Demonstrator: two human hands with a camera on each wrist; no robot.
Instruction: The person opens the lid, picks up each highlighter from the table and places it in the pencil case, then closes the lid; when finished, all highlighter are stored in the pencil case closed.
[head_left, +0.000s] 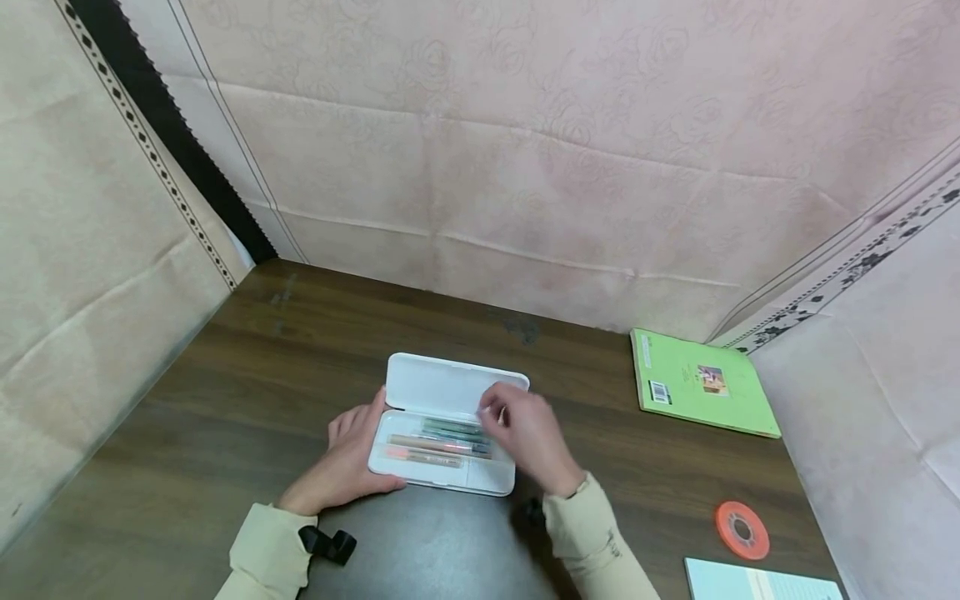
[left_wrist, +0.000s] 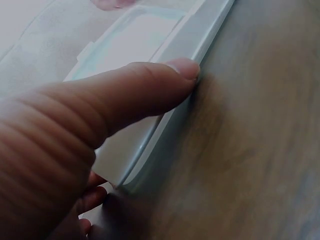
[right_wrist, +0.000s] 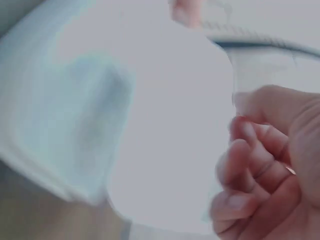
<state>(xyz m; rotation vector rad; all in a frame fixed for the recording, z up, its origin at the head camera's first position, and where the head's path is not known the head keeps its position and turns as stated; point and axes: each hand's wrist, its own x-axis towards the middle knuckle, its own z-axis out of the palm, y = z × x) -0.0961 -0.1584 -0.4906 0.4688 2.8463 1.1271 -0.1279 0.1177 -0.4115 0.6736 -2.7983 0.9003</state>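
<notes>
A white pencil case (head_left: 491, 477) lies unfolded on the table, its lid (head_left: 442, 383) turned back from the tray. Several pens (head_left: 442, 446) in green, brown and pink tones lie side by side in the tray. My left hand (head_left: 351, 462) grips the case's left end; in the left wrist view its thumb (left_wrist: 145, 87) presses on the rim, with fingers below the edge. My right hand (head_left: 528, 429) is over the case's right side, fingers curled. In the right wrist view its thumb and fingertips (right_wrist: 237, 155) overlap the edge of the pale lid; whether they pinch anything is unclear.
A green book (head_left: 701, 383) lies at the table's back right, near the cloth wall. Toward the front right are an orange ring-shaped roll (head_left: 742, 530) and a light blue notebook (head_left: 761, 581). Patterned cloth (head_left: 480, 167) encloses the brown wooden table (head_left: 225, 417) at the back and sides.
</notes>
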